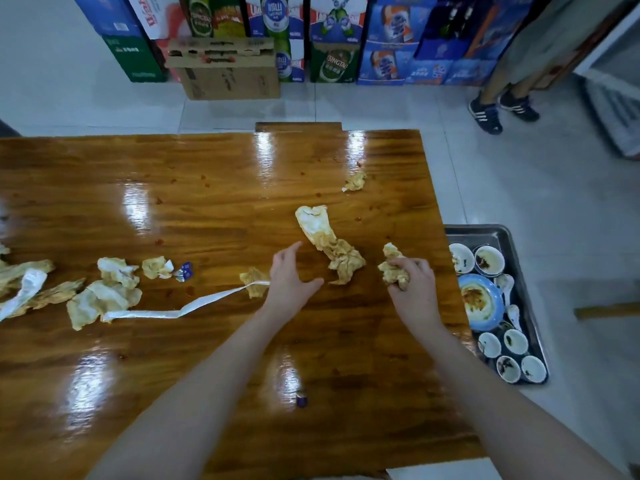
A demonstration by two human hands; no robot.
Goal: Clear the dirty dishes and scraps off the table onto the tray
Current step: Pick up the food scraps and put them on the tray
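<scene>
Green cartons (334, 64) by the far wall read TSINGTAO; the writing on the blue cartons (391, 39) beside them is too blurred to read. A cardboard box (225, 69) stands before them. On the table (207, 209), near its right edge, the right hand (412, 282) grips a crumpled napkin (391, 270). The left hand (291, 275) is spread and holds nothing. A long napkin (329, 244) lies between the hands. Other napkins (104, 296) and a white strip (187, 308) litter the left side. The tray (498, 233), just off the right edge, holds dirty bowls (488, 259) and a blue plate (481, 303).
</scene>
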